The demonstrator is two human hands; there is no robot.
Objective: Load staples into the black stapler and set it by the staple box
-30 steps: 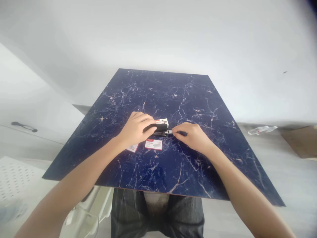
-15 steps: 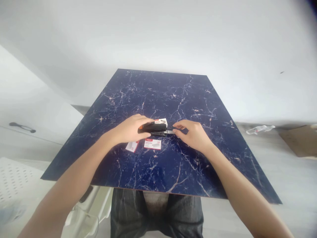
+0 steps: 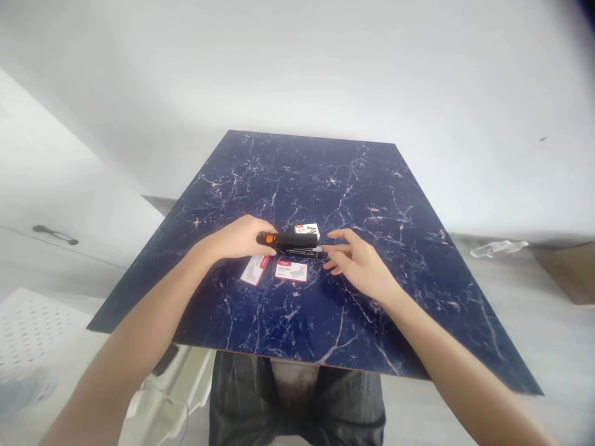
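A black stapler (image 3: 297, 240) with an orange part lies sideways over the middle of the dark blue marbled table (image 3: 302, 186). My left hand (image 3: 246, 238) grips its left end between thumb and fingers. At its right end a small metal piece (image 3: 318, 248) sticks out, and the fingertips of my right hand (image 3: 353, 257) are right at it, the other fingers spread. Whether they pinch it is hard to tell. Behind the stapler is a small white box (image 3: 307, 230). In front lie two red-and-white staple boxes, one straight (image 3: 290, 271) and one tilted (image 3: 255, 269).
A white perforated surface (image 3: 32, 328) stands at the lower left, near a cabinet door with a dark handle (image 3: 56, 235). To the right, beyond the table edge, are a clear plastic item (image 3: 499, 248) and a cardboard box (image 3: 571, 269).
My right hand's fingers have spread at the stapler's end, and less of the metal piece sticks out. My left hand has shifted toward the stapler's left end, uncovering the orange part. The view has moved slightly.
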